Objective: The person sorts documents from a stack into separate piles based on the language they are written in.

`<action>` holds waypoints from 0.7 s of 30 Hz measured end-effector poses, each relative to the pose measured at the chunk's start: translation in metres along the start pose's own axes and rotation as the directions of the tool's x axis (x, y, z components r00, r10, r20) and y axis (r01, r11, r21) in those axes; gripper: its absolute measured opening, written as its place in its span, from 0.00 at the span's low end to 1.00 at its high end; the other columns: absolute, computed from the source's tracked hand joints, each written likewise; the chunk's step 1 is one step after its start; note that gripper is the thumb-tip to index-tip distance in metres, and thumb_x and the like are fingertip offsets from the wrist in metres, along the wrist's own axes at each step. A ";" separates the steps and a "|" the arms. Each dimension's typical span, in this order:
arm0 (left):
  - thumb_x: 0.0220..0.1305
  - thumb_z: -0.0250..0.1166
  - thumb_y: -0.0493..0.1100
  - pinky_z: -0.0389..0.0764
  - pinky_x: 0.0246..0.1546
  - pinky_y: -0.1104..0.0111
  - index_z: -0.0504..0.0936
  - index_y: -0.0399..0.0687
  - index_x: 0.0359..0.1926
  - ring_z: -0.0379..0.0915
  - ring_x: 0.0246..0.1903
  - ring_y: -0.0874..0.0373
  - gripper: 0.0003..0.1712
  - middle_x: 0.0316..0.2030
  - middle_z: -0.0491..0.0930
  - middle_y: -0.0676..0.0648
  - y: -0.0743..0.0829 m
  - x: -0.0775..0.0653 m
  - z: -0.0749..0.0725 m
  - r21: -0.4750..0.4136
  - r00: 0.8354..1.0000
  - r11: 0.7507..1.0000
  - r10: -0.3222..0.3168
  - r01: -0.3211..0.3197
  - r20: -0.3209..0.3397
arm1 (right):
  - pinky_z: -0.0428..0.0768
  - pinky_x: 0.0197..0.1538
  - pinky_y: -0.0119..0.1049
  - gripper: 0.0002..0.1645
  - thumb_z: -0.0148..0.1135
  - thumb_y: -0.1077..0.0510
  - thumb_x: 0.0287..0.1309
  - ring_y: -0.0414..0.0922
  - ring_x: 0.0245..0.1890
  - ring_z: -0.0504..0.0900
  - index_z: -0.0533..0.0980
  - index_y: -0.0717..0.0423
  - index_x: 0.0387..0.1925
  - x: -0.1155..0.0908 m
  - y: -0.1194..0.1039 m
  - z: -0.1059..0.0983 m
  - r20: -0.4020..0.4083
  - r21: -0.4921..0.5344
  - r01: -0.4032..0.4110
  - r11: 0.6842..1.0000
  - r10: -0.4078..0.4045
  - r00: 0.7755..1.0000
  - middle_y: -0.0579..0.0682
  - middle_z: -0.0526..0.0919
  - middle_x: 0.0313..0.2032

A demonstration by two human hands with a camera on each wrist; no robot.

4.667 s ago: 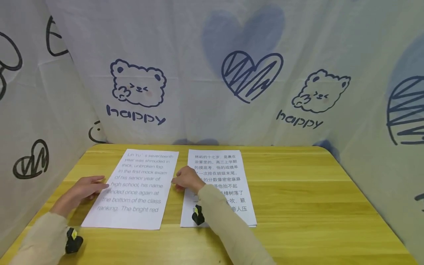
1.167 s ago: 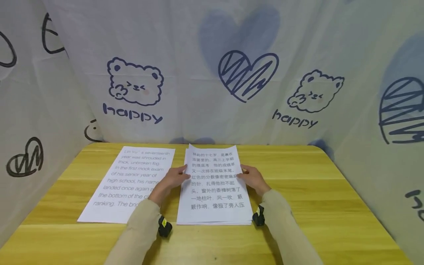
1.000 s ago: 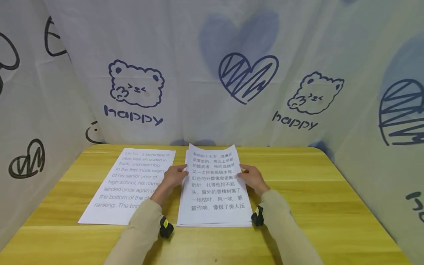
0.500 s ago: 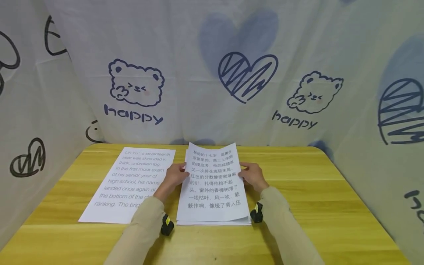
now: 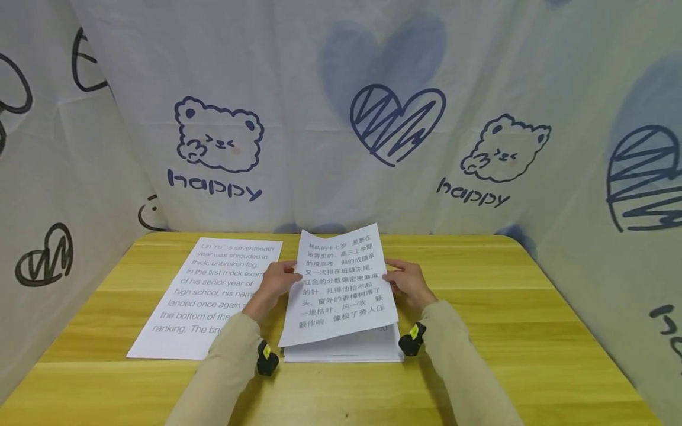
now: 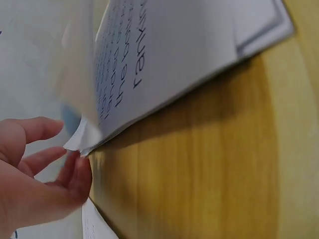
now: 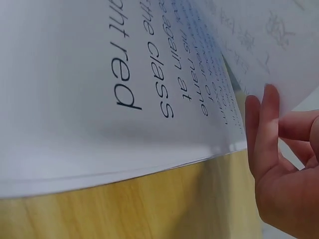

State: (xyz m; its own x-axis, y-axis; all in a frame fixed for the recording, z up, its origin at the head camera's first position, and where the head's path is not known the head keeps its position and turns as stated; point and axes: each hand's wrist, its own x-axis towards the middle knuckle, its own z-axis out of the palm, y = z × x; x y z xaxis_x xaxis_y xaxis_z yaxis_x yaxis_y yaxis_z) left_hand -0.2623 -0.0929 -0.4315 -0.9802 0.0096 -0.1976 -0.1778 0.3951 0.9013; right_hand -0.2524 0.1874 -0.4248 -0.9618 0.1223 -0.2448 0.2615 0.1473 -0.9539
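Over a paper stack [image 5: 346, 348] on the tabletop [image 5: 511, 331], the left hand [image 5: 277, 285] and right hand [image 5: 411, 284] hold a tilted Chinese-printed sheet [image 5: 341, 290] by its side edges. Left of the stack, an English-printed sheet [image 5: 199, 296] lies flat.

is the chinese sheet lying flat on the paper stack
No, the Chinese sheet is lifted at its near edge, and English print on the paper stack shows beneath.

White sheet [image 5: 341, 290], lifted and tilted
Dark Chinese print faces up; the sheet's slanted lower edge bares English print on the stack [image 5: 346, 349] beneath.
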 end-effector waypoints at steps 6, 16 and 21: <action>0.62 0.57 0.29 0.74 0.45 0.64 0.65 0.31 0.67 0.69 0.45 0.47 0.31 0.50 0.70 0.34 0.001 -0.003 -0.007 -0.076 1.000 0.997 0.023 -0.024 -0.013 | 0.82 0.37 0.33 0.28 0.58 0.68 0.63 0.47 0.37 0.83 0.70 0.60 0.65 -0.002 0.001 -0.003 0.021 0.046 -0.024 0.999 0.023 1.000 0.63 0.81 0.49; 0.64 0.58 0.30 0.74 0.49 0.65 0.66 0.37 0.68 0.70 0.47 0.49 0.31 0.53 0.70 0.36 -0.006 -0.018 -0.013 -0.215 1.000 0.977 0.006 -0.009 -0.013 | 0.81 0.43 0.36 0.27 0.58 0.68 0.63 0.46 0.38 0.82 0.70 0.63 0.63 -0.012 0.009 -0.009 0.053 0.047 0.033 0.998 -0.036 0.998 0.62 0.80 0.48; 0.63 0.59 0.30 0.73 0.47 0.67 0.67 0.40 0.68 0.70 0.46 0.51 0.31 0.52 0.70 0.36 -0.009 -0.022 -0.012 -0.233 1.000 0.972 0.018 -0.021 -0.014 | 0.82 0.41 0.37 0.26 0.59 0.69 0.61 0.46 0.35 0.83 0.71 0.67 0.62 -0.017 0.011 -0.010 0.039 -0.026 0.073 0.997 -0.072 0.997 0.62 0.82 0.44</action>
State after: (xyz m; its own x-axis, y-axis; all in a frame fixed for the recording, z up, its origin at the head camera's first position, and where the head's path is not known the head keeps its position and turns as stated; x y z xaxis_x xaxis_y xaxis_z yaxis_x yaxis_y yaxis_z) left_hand -0.2401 -0.1079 -0.4308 -0.9845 0.0038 -0.1756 -0.1724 0.1694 0.9703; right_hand -0.2327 0.1967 -0.4294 -0.9806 0.0729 -0.1818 0.1923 0.1811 -0.9645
